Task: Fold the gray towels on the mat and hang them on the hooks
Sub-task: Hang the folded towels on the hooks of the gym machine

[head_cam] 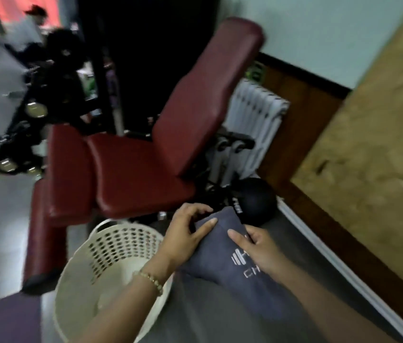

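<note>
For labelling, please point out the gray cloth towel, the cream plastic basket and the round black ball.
gray cloth towel (220,250): head view, middle.
cream plastic basket (116,246): head view, perforated wall.
round black ball (257,193): head view, top.

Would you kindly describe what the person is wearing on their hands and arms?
No sleeves or gloves show on either arm. The left hand has a gold beaded bracelet at its wrist; the right hand shows no jewellery.

Gray towel (222,248) matt cloth; basket (111,258) perforated plastic; bench (143,167) glossy vinyl.
</note>
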### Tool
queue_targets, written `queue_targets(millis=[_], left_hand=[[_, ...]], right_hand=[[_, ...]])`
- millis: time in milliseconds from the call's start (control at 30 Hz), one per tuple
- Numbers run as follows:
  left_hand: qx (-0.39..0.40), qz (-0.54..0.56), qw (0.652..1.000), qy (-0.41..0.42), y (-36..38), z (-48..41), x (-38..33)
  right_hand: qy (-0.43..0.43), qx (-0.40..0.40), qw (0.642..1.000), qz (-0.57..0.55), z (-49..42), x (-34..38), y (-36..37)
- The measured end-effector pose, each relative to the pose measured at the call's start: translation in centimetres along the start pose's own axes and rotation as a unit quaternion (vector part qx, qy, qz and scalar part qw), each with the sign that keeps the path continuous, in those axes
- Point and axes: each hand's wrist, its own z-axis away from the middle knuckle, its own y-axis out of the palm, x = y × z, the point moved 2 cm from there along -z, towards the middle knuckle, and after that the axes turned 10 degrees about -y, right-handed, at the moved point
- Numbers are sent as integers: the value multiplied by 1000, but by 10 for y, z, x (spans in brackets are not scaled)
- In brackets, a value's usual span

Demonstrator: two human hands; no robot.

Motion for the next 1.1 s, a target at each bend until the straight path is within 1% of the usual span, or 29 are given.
queue_targets(millis=[67,133,200,300,367,433,567,633,700,767,833,967,1100], left_hand=[[55,-3,998,40,41,-14,-46],[127,36,991,33,84,-20,-87],[215,51,975,28,126,-16,-122],[353,31,934,55,183,6,-166],[438,22,895,79,217,28,-194],[502,10,858,105,250,54,-223],[578,-14,802,149,308,107,-276],[613,-25,769,177,335,140,-302],[653,-47,726,211,361,176,-324],[694,-71,673,246,386,214,-344],[732,-84,624,259,411,252,-362],[777,-88,569,253,461,318,-402],[787,-102,529,301,505,388,-436]], right_hand=[[9,-76,997,-18,24,5,-49],[13,-121,992,-18,54,9,-92],[21,-156,988,-10,91,9,-127],[33,-214,976,-7,157,11,-165],[40,-255,966,-7,202,15,-182],[42,-297,954,-12,248,20,-194],[59,-384,921,-33,336,21,-217],[78,-432,894,-86,386,24,-231],[77,-457,880,-107,436,28,-246],[83,-458,882,-72,482,33,-259],[95,-462,882,-7,525,37,-267],[106,-488,863,75,609,41,-288],[150,-524,823,159,696,34,-302]])
